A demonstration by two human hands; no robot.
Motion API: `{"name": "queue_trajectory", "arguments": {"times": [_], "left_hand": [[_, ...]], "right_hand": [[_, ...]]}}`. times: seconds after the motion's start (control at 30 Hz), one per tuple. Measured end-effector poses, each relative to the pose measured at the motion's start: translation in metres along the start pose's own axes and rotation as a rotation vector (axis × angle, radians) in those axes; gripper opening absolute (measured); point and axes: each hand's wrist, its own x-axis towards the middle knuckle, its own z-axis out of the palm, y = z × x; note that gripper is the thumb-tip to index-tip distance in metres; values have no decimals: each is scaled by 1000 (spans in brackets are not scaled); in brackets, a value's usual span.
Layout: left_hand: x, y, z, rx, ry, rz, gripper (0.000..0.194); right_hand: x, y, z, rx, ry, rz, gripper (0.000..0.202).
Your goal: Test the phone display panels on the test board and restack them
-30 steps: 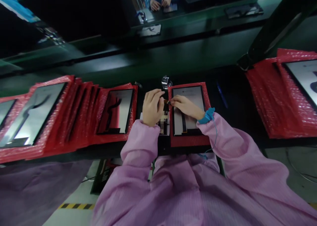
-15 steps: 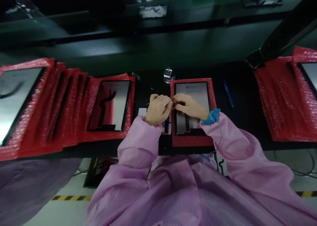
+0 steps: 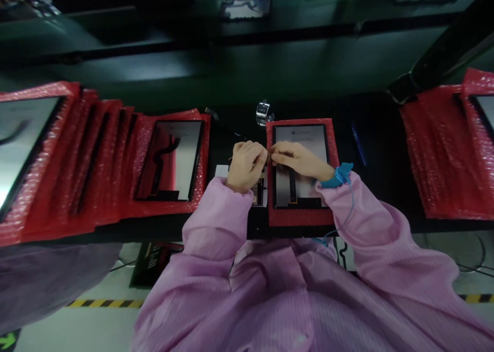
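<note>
My left hand (image 3: 246, 168) is curled, its fingertips brought together over a small frame with electronic parts (image 3: 261, 190), mostly covered by the hand. My right hand (image 3: 299, 159), with a blue wrist strap (image 3: 335, 177), pinches just beside the left fingers. Whatever lies between the fingertips is too small to make out. Beneath the right hand is a display panel (image 3: 309, 190) with a dark ribbon cable (image 3: 292, 187) on its back. The panel lies on a red bubble-wrap sleeve (image 3: 301, 218). A white block (image 3: 221, 171) shows left of my left wrist.
More panels (image 3: 187, 159) on red bubble-wrap sleeves (image 3: 111, 161) overlap in a row at left. Another red stack (image 3: 432, 156) stands at right. A blue pen (image 3: 358, 143) and a shiny metal roll-shaped object (image 3: 263, 113) lie on the black bench. A dark post (image 3: 432, 64) slants at upper right.
The right hand has shifted slightly up, its fingers now drawn closer together. My left hand stays in nearly the same place, and the whole view has moved a little.
</note>
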Motion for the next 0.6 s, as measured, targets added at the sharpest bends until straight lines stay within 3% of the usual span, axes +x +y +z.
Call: {"name": "queue_trajectory", "arguments": {"times": [0.1,0.2,0.27,0.33,0.43,0.5,0.6], "left_hand": [[-1,-5,4,-101,358,-187,44],[-6,-2,6,-82,775,-298,51],[-15,11,6,-21,841,-232,47],[-30,31,9,46,700,-105,50],[-63,61,21,149,260,50,55],[-85,72,32,227,56,86,62],[-108,74,47,271,-59,68,76]], "right_hand": [[-4,2,-15,92,97,116,38],[-8,15,-35,-141,412,203,38],[-10,26,-47,-447,577,264,27],[-12,34,-54,-689,643,353,25],[-12,40,-58,-800,639,444,25],[-10,42,-60,-740,658,420,20],[-5,44,-65,-502,747,331,18]]}}
